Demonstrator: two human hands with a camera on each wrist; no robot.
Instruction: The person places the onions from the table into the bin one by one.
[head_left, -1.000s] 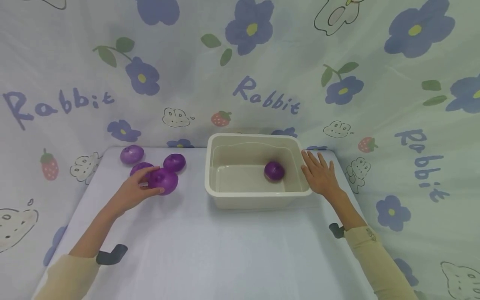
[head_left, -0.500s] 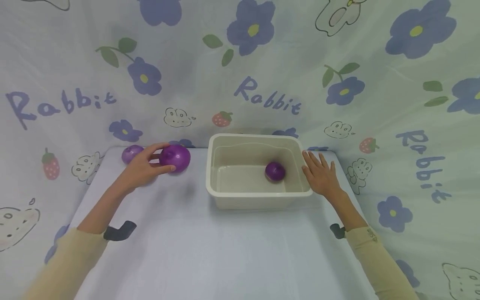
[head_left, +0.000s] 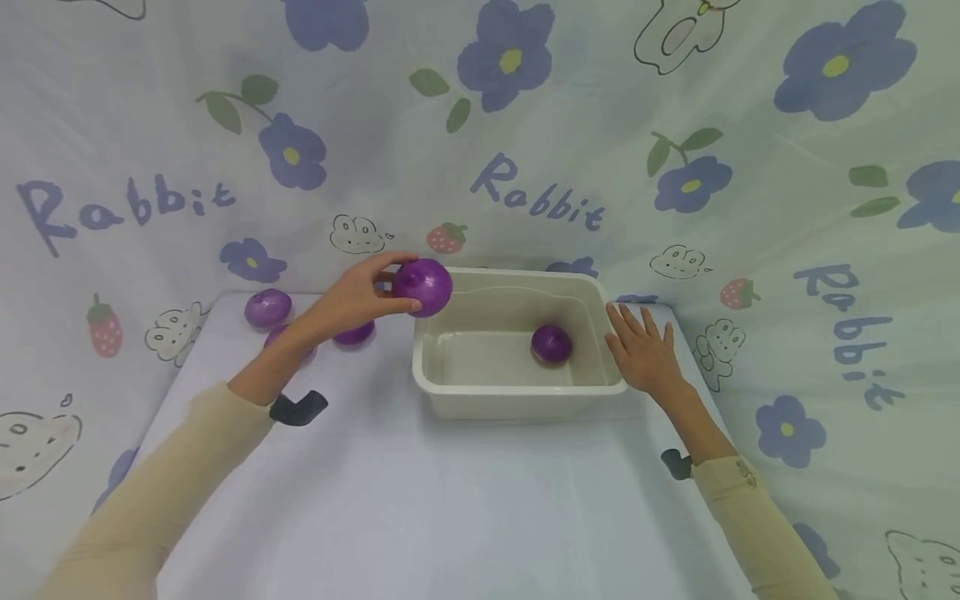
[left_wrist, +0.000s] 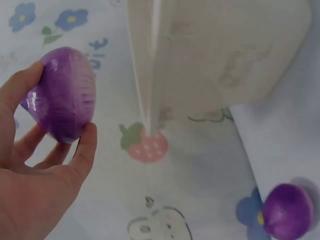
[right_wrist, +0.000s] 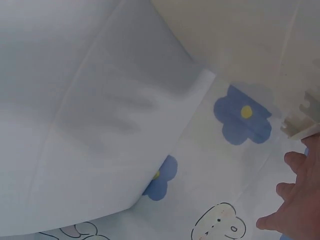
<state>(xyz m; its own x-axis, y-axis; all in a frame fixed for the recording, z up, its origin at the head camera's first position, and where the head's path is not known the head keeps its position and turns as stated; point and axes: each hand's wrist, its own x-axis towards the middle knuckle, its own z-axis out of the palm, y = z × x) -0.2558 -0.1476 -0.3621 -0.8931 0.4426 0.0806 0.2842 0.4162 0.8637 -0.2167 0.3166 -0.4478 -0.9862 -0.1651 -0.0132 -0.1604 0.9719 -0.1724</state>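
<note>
Since the earlier frame, the held onion (head_left: 422, 287), glossy and purple, has moved right and towards the back, from above the desk (head_left: 480, 500) to the left rear corner of the bin (head_left: 517, 390). The left hand (head_left: 360, 296) has travelled with it. Grip: grasping, thumb on one side of the onion and fingers on the other. In the head view the onion overlaps the left part of the rim; in the left wrist view it is clear of the bin wall, its surface fading from deep purple to pale.

Container: one cream rectangular bin, open at the top, standing upright on the desk. Contents: one purple onion (head_left: 551, 345), resting on the floor of the bin towards the right end.

The right hand (head_left: 647, 354) lies at the right rim, unmoved, fingers extended and spread, grasping nothing; firm contact with the rim cannot be confirmed.

Outside the container, left of the bin: a rear onion (head_left: 267, 309), fully visible; a middle onion (head_left: 274, 335), partly hidden by the left forearm; and a near onion (head_left: 354, 336), partly covered by the left hand in the head view.

Behind the desk hangs a printed cloth (head_left: 405, 167) bearing blue flowers, strawberries and the word "Rabbit".
</note>
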